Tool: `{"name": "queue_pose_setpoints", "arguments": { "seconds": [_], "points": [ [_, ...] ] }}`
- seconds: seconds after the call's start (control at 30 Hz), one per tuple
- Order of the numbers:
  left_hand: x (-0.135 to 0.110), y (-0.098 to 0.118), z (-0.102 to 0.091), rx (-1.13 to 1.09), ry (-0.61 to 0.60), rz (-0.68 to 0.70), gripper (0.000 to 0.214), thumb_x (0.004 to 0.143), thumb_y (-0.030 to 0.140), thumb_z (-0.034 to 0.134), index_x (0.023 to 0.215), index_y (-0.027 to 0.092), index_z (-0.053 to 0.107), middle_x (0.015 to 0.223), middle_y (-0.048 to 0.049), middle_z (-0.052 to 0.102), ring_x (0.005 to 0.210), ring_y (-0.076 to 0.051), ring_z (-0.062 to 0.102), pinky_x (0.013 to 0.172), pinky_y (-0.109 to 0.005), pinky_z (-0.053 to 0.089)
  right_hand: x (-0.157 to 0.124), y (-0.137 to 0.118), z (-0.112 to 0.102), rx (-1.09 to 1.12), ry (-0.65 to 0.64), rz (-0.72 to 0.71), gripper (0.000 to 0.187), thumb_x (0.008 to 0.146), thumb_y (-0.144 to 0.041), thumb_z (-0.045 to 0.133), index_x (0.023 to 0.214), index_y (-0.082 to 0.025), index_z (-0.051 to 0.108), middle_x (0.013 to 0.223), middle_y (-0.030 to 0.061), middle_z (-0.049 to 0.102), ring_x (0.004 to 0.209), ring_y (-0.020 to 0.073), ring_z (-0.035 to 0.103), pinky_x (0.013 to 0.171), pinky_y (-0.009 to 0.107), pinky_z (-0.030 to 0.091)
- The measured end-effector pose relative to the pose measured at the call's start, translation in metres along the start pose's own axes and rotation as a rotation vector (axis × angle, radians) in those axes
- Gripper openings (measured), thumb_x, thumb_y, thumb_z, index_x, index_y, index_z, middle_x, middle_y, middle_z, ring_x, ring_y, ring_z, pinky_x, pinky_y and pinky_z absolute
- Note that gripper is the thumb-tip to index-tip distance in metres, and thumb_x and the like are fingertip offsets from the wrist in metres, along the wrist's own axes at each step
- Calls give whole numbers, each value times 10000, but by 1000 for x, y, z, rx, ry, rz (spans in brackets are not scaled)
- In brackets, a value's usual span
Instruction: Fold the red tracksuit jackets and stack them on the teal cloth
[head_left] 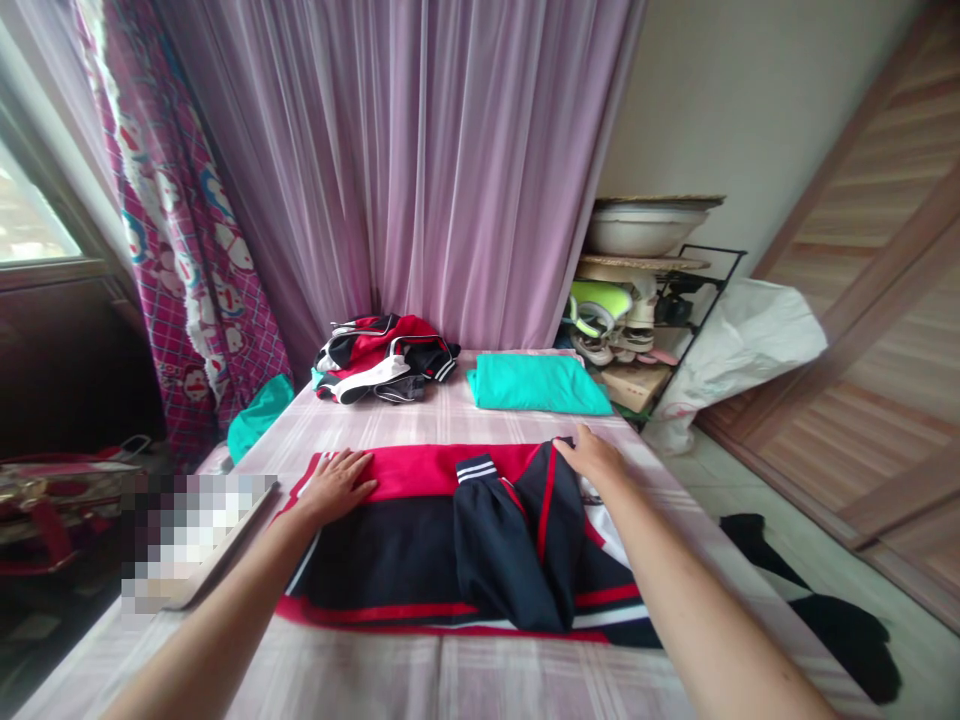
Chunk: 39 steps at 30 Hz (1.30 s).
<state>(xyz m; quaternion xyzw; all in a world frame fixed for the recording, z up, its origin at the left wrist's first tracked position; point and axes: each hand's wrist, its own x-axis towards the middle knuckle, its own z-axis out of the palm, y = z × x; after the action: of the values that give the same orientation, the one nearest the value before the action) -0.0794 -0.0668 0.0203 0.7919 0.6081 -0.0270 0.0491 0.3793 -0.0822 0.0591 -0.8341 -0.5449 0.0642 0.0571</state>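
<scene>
A track jacket (382, 545) in dark navy, red and white lies partly folded on the bed, its long side across my view. One of its sleeves is turned back over the body, with the white-striped cuff (478, 468) pointing away from me. My left hand (341, 485) rests flat on the red band at the jacket's far left, fingers spread. At the far right corner my right hand (594, 458) has its thumb and fingers closed at the jacket's dark edge; the fingertips are partly hidden.
Behind the jacket lie a crumpled heap of red, black and white clothes (386, 355) and a folded turquoise cloth (540, 383). A flat, blurred-out item (225, 550) lies at left. Beyond the bed's right edge stand a shoe rack (679, 290), a white bag (750, 340) and dark clothing (844, 630) on the floor.
</scene>
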Motion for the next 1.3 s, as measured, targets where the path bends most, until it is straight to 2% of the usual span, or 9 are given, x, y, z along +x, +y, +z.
{"name": "queue_pose_setpoints", "arguments": {
  "seconds": [0.13, 0.27, 0.4, 0.5, 0.67, 0.83, 0.93, 1.03, 1.3],
  "points": [
    [-1, 1, -1, 17, 0, -6, 672, 959, 541, 375, 1511, 160, 422, 1582, -135, 404, 1500, -326, 265, 1210, -537, 194, 0, -7, 5, -92, -101, 26, 495, 907, -193, 454, 1387, -250, 558, 1258, 148, 683, 1130, 273, 662, 896, 396, 502],
    [1, 6, -10, 37, 8, -9, 592, 948, 542, 409, 1407, 200, 558, 1506, -123, 515, 1455, -330, 356, 1187, -553, 235, -3, -16, 3, -117, -17, 24, 504, 930, -142, 368, 1393, -218, 552, 1310, 192, 632, 1178, 292, 625, 910, 422, 494],
    [9, 29, -20, 57, 107, -19, 507, 984, 493, 353, 1326, 233, 624, 1470, -114, 554, 1405, -332, 431, 1160, -567, 275, -8, -40, 7, -87, 154, -245, 502, 950, -196, 372, 1426, -204, 527, 1443, 161, 544, 1292, 284, 529, 1040, 415, 425],
    [14, 54, -14, 22, 150, 58, 551, 1004, 465, 328, 1479, 227, 473, 1560, -109, 446, 1468, -303, 343, 1198, -524, 231, -11, -54, 27, -29, 17, -417, 521, 991, -314, 344, 1489, -207, 458, 1565, 106, 426, 1413, 246, 404, 1161, 423, 306],
    [20, 68, 11, -36, 33, 91, 578, 996, 549, 340, 1542, 359, 345, 1642, -64, 297, 1514, -335, 231, 1185, -609, 174, -16, -53, 58, -100, -138, -290, 586, 1022, -450, 263, 1559, -229, 336, 1651, 82, 260, 1520, 224, 199, 1224, 502, 102],
    [23, 69, 5, -60, 0, 30, 545, 996, 562, 317, 1495, 376, 431, 1611, -62, 369, 1492, -349, 284, 1162, -630, 222, -16, -49, 60, -120, -131, -271, 572, 1026, -436, 247, 1561, -254, 335, 1650, 68, 265, 1516, 206, 210, 1223, 473, 104],
    [25, 88, -2, -61, 106, 68, 508, 1010, 514, 310, 1418, 324, 545, 1583, -68, 418, 1474, -331, 327, 1180, -598, 234, -15, -49, 61, -117, -109, -275, 569, 1025, -439, 242, 1556, -260, 347, 1645, 70, 279, 1515, 204, 213, 1218, 476, 120],
    [28, 111, 4, -97, 184, 182, 522, 1019, 476, 315, 1485, 293, 464, 1596, -66, 396, 1495, -297, 291, 1222, -558, 179, -15, -48, 65, -128, -94, -285, 568, 1026, -438, 246, 1557, -262, 344, 1639, 74, 291, 1513, 206, 220, 1214, 477, 131],
    [35, 121, 10, -151, 27, 158, 501, 1009, 476, 351, 1456, 310, 502, 1609, -57, 371, 1503, -316, 266, 1196, -618, 186, -14, -46, 68, -141, -67, -296, 559, 1026, -431, 261, 1550, -263, 359, 1628, 78, 317, 1504, 214, 244, 1210, 479, 145]
  ]
}}
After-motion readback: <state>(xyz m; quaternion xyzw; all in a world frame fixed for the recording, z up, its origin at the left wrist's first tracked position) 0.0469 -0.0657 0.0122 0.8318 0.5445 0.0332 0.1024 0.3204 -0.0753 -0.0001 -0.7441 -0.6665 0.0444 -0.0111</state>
